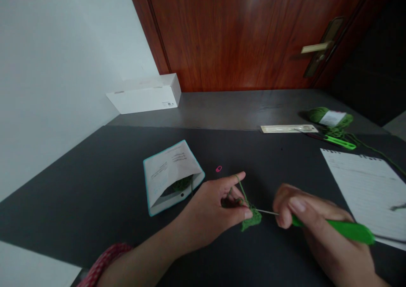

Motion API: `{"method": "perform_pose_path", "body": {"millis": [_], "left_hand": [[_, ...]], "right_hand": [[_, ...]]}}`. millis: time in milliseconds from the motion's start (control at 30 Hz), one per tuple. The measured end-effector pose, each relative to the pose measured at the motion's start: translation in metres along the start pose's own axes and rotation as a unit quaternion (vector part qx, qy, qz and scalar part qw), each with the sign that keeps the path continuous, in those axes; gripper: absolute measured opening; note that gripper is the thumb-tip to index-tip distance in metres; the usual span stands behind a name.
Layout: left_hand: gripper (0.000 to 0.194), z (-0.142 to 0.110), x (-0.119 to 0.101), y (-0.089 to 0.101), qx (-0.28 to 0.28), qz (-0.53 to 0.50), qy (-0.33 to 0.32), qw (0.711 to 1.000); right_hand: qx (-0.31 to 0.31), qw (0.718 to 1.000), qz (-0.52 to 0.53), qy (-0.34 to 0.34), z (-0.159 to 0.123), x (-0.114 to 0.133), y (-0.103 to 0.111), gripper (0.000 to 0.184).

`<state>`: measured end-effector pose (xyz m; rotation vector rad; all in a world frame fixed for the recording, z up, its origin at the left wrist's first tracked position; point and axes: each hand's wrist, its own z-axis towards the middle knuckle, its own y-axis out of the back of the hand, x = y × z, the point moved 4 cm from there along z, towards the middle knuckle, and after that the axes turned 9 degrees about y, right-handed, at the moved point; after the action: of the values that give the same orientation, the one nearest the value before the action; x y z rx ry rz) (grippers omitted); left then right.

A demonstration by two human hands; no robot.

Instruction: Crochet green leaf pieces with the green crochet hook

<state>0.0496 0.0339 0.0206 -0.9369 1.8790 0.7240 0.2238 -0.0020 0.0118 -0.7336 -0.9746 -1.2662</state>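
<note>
On the dark mat: left hand, fingers curled, pinching a green crochet swatch, yarn strand raised over the forefinger. Right hand, closed on a green hook, its metal shaft reaching the swatch. Nearby: pink stitch marker; white pouch holding green yarn; lined notepad. Farther: green snips; paper packet; yarn skein on grey tabletop; white box. Behind: white wall; wooden door, lever handle.
</note>
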Motion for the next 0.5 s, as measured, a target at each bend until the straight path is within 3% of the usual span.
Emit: {"method": "perform_pose_path", "body": {"millis": [100,233,367,433,500], "left_hand": [[0.076,0.002,0.006,-0.001,0.072,-0.066,0.02,0.995],[0.067,0.002,0.008,-0.005,0.139,-0.144,0.05,0.978],[0.061,0.003,0.004,-0.008,0.156,-0.171,0.046,0.972],[0.064,0.004,0.003,-0.007,0.147,-0.156,0.041,0.976],[0.07,0.005,0.004,-0.005,0.121,-0.128,0.041,0.984]], "right_hand": [[0.056,0.997,-0.022,0.057,-0.002,0.011,-0.002,0.035],[-0.001,0.996,0.085,-0.002,0.0,0.004,-0.001,0.041],[-0.043,0.986,0.151,-0.048,0.002,-0.004,-0.003,0.044],[-0.047,0.991,0.119,-0.038,0.002,-0.002,-0.001,0.044],[0.003,0.999,0.029,0.019,0.001,0.007,0.0,0.04]]}}
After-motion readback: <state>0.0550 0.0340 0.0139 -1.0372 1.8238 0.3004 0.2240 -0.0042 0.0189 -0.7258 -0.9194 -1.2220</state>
